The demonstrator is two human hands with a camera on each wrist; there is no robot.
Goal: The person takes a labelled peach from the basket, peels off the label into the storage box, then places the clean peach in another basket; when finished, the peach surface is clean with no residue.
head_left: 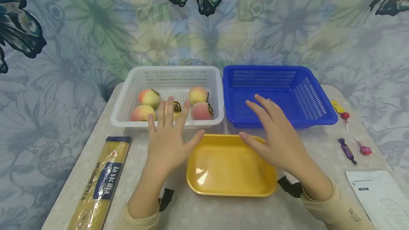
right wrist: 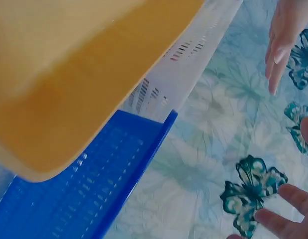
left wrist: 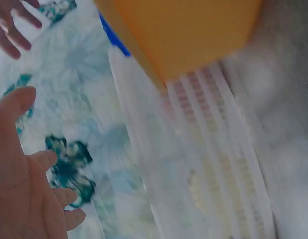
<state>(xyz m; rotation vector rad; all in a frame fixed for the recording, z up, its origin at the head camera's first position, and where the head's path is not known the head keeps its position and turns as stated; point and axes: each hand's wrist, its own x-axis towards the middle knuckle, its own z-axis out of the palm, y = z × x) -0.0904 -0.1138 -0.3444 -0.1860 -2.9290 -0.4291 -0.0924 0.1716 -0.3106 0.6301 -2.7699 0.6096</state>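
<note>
Both hands hover over the yellow tray point(head_left: 231, 166), fingers spread and holding nothing. The left hand point(head_left: 167, 144) is at the tray's left side, its fingertips overlapping the white basket point(head_left: 119, 111) in the head view. Inside that basket lie several peaches point(head_left: 202, 111), one partly hidden behind the left fingers. Over the tray's right side is the right hand point(head_left: 278, 137), its fingers reaching across the front of the blue basket point(head_left: 281, 121). In the left wrist view the left palm point(left wrist: 24, 179) shows at the edge; the right wrist view catches the right fingers point(right wrist: 278, 221).
A spaghetti pack point(head_left: 102, 180) lies on the left. Toward the right edge are two lollipops point(head_left: 364, 149), a purple-wrapped candy point(head_left: 347, 151) and a yellow packet point(head_left: 337, 107). A white pouch point(head_left: 380, 198) sits at the front right. Behind the table point(head_left: 223, 212) hangs a floral, butterfly-patterned backdrop point(head_left: 211, 38).
</note>
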